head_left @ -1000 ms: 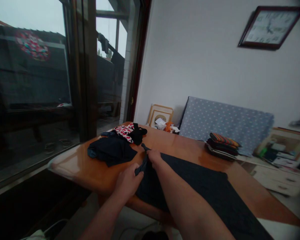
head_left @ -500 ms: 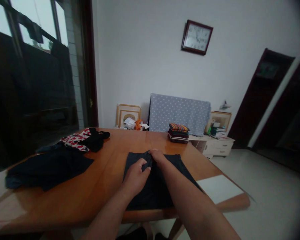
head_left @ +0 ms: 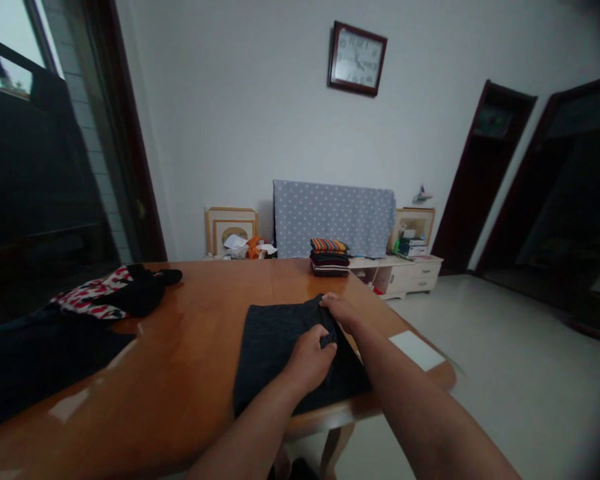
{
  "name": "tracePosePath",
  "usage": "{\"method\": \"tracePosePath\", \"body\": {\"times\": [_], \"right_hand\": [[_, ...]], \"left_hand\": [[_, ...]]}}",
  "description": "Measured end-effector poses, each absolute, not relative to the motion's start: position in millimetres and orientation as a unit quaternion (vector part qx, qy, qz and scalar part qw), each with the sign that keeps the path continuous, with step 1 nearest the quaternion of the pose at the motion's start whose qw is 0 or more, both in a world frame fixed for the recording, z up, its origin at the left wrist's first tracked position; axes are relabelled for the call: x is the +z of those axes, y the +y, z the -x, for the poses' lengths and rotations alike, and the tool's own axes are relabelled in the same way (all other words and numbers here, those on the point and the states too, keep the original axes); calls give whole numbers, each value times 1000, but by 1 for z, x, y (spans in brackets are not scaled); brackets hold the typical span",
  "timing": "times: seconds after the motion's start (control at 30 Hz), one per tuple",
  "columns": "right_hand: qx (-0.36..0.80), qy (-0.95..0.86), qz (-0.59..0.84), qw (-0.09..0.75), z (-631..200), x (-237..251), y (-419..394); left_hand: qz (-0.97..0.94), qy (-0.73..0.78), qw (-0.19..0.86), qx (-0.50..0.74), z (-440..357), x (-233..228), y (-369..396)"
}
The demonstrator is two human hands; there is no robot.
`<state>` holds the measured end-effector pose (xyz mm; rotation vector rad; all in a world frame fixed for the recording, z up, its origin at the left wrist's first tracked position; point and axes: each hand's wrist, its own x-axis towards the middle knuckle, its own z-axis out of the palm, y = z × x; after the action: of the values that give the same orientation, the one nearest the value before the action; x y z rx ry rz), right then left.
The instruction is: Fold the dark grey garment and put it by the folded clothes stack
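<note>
While the dark cloth [head_left: 280, 347] lies flat on the bench [head_left: 190, 347], the left hand [head_left: 311, 357] and right hand [head_left: 339, 310] pinch its right edge with closed fingers; keeping that fold taut and aligned should leave it neat.

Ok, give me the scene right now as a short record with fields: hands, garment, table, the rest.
left hand: left hand pinching a fold of the dark garment
right hand: right hand gripping the same garment's far edge
garment: spread flat near the table's front edge
table: wooden table
left side: red-and-white patterned cloth on a pile of dark clothes
far edge: folded stack
wall: clock
</note>
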<state>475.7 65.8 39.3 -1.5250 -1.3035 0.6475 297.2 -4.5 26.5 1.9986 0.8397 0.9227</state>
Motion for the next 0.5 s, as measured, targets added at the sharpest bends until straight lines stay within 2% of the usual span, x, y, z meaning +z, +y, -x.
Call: {"method": "tracePosePath", "body": {"times": [0.3, 0.5], "right_hand": [[290, -536, 625, 488, -506, 21, 64], [266, -529, 648, 479, -517, 13, 59]], "left_hand": [[-795, 346, 370, 334, -327, 16, -8], [-760, 318, 487, 291, -338, 11, -18]]}}
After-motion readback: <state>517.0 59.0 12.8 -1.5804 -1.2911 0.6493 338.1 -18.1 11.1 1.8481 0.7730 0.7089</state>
